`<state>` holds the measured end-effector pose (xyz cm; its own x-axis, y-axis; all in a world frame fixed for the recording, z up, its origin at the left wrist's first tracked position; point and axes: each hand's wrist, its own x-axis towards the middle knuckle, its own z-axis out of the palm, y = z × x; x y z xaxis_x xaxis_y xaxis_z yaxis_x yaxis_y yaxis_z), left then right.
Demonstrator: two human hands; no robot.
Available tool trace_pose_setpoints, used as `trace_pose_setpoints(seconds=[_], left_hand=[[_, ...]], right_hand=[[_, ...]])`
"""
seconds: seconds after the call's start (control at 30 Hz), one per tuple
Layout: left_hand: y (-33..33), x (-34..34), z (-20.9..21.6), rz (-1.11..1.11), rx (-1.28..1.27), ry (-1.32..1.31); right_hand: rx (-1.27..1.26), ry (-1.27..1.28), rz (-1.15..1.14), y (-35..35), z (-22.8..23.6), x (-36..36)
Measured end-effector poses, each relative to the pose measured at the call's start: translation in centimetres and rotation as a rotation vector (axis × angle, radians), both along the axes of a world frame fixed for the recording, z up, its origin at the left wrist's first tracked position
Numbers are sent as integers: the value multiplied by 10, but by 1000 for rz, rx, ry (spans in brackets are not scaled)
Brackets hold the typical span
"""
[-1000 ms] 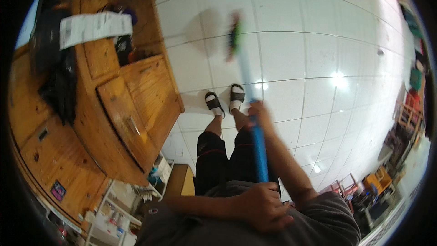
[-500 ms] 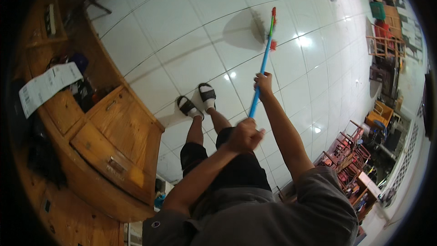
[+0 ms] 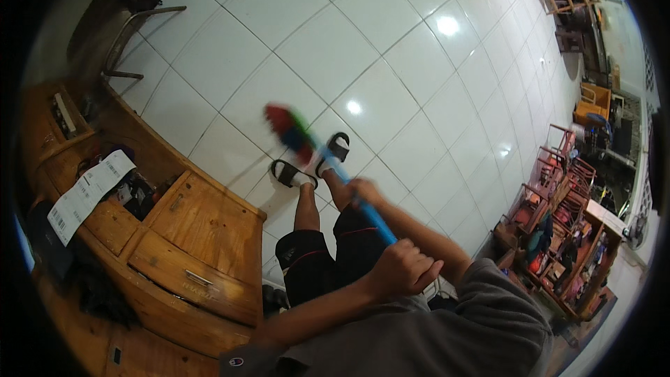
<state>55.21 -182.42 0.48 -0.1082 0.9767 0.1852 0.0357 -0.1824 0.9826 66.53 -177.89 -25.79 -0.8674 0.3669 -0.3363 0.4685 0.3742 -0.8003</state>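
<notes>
A broom with a blue handle [image 3: 336,165] slants across in front of my legs. Its red, green and blue head [image 3: 289,128] is smeared by motion and appears above my sandals [image 3: 285,172], raised toward me or close to the floor, I cannot tell which. Closed round the top end of the handle is my left hand [image 3: 405,269], thumb pointing out to the right. Further down the handle, my right hand [image 3: 364,194] grips it, slightly blurred. The bristles cannot be made out clearly.
On my left stands a wooden cabinet [image 3: 202,216] with a printed white paper [image 3: 91,192] on it. A metal chair leg [image 3: 143,21] reaches onto the white tiled floor [image 3: 391,98] beyond it. Wooden racks with clutter [image 3: 558,251] line the right side.
The broom head has swept from the far floor back toward my feet and to the left. My right hand came nearer and left, and my left hand moved slightly down and right.
</notes>
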Motion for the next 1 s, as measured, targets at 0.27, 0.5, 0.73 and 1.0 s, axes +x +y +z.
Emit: trace_pose_setpoints(seconds=[0.27,0.5,0.73,1.0], left_hand=[[126,6,-126,-67,71,-54],[128,-9,-1,-340,-43,-688],[185,119,-70,-754,-773,-654],[289,117,-41,-899,-278,28]], right_hand=[[-505,203,-1444,249,4,23],[-1081,490,-1730,144,136,63],[-1600,508,-1739,19,45,165],[-1291,1000,-1698,227,-2,126]])
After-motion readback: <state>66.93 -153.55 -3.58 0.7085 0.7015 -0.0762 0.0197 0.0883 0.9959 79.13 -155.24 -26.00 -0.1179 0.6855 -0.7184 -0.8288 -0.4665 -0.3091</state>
